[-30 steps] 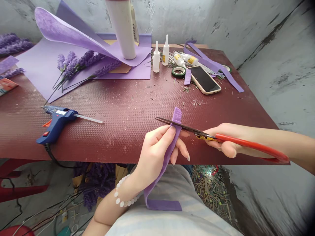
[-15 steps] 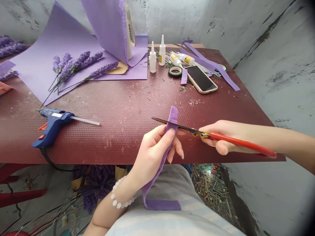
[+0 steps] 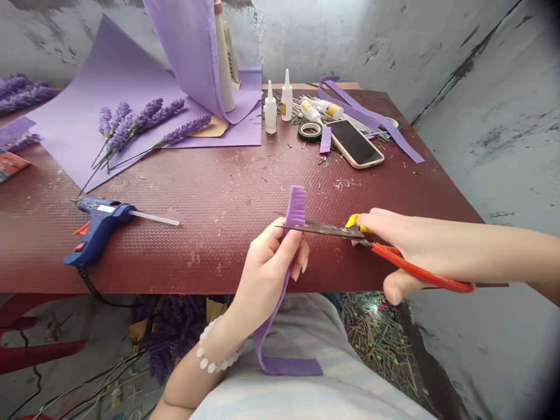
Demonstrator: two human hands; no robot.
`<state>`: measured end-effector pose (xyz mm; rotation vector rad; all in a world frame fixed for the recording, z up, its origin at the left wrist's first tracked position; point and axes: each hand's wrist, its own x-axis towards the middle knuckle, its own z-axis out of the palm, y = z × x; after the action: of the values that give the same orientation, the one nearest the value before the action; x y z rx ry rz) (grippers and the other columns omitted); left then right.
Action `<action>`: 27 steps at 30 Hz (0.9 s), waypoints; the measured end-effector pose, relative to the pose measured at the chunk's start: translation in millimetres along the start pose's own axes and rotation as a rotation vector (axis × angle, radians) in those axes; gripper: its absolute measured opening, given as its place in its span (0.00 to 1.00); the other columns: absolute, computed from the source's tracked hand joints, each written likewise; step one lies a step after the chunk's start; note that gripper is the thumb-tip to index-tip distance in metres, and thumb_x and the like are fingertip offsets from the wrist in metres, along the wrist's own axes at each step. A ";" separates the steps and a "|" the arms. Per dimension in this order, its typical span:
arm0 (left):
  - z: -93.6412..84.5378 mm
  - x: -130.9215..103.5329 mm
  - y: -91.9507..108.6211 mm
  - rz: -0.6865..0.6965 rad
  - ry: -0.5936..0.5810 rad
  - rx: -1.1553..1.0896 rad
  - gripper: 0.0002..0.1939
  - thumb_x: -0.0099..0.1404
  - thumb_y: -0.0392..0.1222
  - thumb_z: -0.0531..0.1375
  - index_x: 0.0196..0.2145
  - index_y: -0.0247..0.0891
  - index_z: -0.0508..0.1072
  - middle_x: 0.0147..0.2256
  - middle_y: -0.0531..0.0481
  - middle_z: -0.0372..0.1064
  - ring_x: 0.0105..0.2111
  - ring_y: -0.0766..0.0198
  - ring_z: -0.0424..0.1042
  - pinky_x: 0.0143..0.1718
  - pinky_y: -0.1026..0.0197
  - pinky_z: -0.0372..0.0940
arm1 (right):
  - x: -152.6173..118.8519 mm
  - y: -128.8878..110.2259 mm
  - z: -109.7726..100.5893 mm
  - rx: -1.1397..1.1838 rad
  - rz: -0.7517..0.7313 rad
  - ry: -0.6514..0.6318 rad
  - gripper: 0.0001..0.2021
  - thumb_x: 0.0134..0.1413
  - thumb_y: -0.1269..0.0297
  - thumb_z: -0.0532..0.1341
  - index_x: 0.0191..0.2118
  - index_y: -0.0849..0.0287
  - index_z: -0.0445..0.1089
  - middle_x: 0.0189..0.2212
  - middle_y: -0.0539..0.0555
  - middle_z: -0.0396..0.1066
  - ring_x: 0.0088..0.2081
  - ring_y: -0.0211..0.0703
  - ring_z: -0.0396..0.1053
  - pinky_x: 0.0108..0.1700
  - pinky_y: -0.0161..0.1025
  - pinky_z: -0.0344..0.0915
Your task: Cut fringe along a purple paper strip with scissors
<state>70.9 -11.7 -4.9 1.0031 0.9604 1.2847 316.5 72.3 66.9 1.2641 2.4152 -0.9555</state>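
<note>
In the head view, the left hand (image 3: pixel 269 265) pinches a purple strip (image 3: pixel 296 204) between thumb and fingers, in front of the body and over the near part of the table (image 3: pixel 210 251). The strip's slit end stands up above the thumb; the rest hangs down past the wrist, its tail bent sideways against the clothing (image 3: pixel 328 338). The right hand (image 3: pixel 402 245) grasps the scissors (image 3: pixel 350 231) by the handles, one red and one yellow, and the blades lie across the strip just above the left thumb, a tip reaching past its left edge.

The step in hand looks like cutting a row of slits in from the right edge. To do it well, the person should end each cut short of the left edge so that a joined band remains; with a tip that far over, a full squeeze might sever the strip. Spacing and depth are best matched to the slits above. The pinch should be firm enough to hold the strip flat, yet the thumb sits very near the blades, so sliding it a little lower before each squeeze would be safer. The soft-looking strip will probably bend if the blades drag, so short, clean snips should suit it.
</note>
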 end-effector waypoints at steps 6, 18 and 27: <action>5.0 -1.8 2.2 0.054 -0.021 0.123 0.19 0.80 0.43 0.56 0.28 0.39 0.65 0.21 0.59 0.61 0.20 0.73 0.58 0.26 0.64 0.56 | 5.2 -7.4 8.5 -0.025 0.055 0.090 0.41 0.30 0.36 0.79 0.50 0.49 0.71 0.44 0.56 0.74 0.36 0.59 0.76 0.32 0.46 0.69; -0.5 -1.0 0.5 0.070 -0.005 0.037 0.14 0.78 0.43 0.61 0.33 0.37 0.76 0.31 0.54 0.78 0.22 0.74 0.65 0.27 0.66 0.62 | 9.1 -22.1 11.0 -0.008 0.013 0.110 0.30 0.38 0.40 0.78 0.41 0.49 0.67 0.26 0.44 0.72 0.24 0.47 0.70 0.27 0.39 0.60; -1.4 -1.8 0.9 0.039 -0.006 0.045 0.16 0.78 0.42 0.61 0.30 0.37 0.76 0.29 0.54 0.77 0.21 0.74 0.64 0.27 0.66 0.61 | 6.1 -16.9 13.6 -0.086 -0.031 0.199 0.30 0.38 0.37 0.77 0.39 0.50 0.68 0.28 0.47 0.74 0.24 0.48 0.71 0.26 0.40 0.61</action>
<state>69.3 -13.4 -4.4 1.0645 0.9724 1.2967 298.2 60.5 61.0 1.3520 2.6015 -0.7564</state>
